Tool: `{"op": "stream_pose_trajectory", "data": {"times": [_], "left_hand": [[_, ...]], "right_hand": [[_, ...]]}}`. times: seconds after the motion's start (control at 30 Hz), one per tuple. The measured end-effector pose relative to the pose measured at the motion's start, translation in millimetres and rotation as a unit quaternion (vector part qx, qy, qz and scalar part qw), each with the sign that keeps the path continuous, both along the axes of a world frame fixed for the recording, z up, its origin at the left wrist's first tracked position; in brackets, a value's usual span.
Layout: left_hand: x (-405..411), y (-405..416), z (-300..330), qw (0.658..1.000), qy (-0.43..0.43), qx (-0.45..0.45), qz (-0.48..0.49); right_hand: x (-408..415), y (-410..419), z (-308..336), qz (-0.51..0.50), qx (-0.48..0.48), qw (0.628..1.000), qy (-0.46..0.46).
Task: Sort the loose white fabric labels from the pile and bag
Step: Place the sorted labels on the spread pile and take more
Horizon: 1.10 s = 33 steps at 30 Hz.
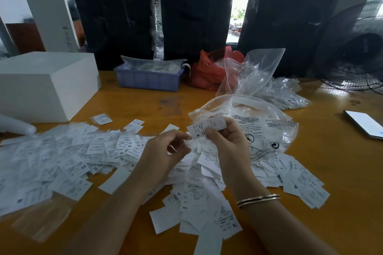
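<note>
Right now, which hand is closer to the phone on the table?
Right. The right hand, pinching labels mid-table, lies between the left hand and the phone at the table's right edge.

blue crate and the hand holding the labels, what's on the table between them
In the head view, mostly bare wooden table lies between the blue crate and the right hand holding labels; nearer the hand, a clear bag's rim.

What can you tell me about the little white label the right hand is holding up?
The label is a small white rectangle, thin and soft like woven fabric, with tiny black print and a bold letter M near one end. It is tilted and lifted above the pile of labels, in front of the clear plastic bag. The right hand pinches it between thumb and fingers. It may be several labels stacked. The left hand curls beside it, not touching it.
</note>
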<state>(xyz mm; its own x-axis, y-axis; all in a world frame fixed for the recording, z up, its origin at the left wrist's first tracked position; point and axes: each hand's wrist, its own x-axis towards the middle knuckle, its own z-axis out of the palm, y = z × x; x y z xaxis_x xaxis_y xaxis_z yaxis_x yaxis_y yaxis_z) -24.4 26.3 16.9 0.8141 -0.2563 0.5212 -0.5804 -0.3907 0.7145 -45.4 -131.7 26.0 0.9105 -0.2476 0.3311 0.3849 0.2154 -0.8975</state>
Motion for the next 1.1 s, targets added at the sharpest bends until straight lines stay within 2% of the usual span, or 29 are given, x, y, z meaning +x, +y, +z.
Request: {"op": "stream_pose_trajectory", "data": {"times": [0.23,0.37,0.43,0.5,0.57,0.7,0.83,0.97,1.1], "left_hand": [[3.3,1.6,-0.1,0.994,0.093,-0.042,-0.042],[6.1,2.3,0.9,0.988,0.128,-0.071,-0.045],[5.7,2.2,1.1,0.988,0.13,-0.068,-0.056],[4.7,1.2,-0.4,0.988,0.132,-0.061,-0.06],[4.7,0.0,-1.1,0.988,0.132,-0.062,-0.046],[6.4,-0.1,-0.3,0.982,0.142,-0.123,-0.01],[5.1,1.5,-0.4,0.988,0.113,-0.104,0.002],[8.2,4.4,0.1,0.988,0.115,-0.103,0.018],[13.6,15.4,4.3,0.98,0.094,-0.118,0.127]], "right_hand": [[1.6,-9.2,1.4,0.046,-0.069,0.996,-0.029],[1.8,-14.9,0.6,0.066,-0.099,0.993,-0.014],[1.3,-12.0,-0.8,0.057,-0.157,0.986,-0.007],[1.2,-7.2,-3.5,0.024,-0.266,0.964,-0.015],[0.6,-1.6,-6.0,0.001,-0.325,0.945,-0.025],[0.0,-0.5,-8.0,-0.064,-0.278,0.958,-0.037],[-2.5,4.4,-11.7,-0.055,-0.362,0.93,-0.036],[0.2,6.5,-14.3,-0.025,-0.404,0.914,-0.026],[6.9,0.6,-4.8,-0.036,-0.399,0.916,-0.023]]}}
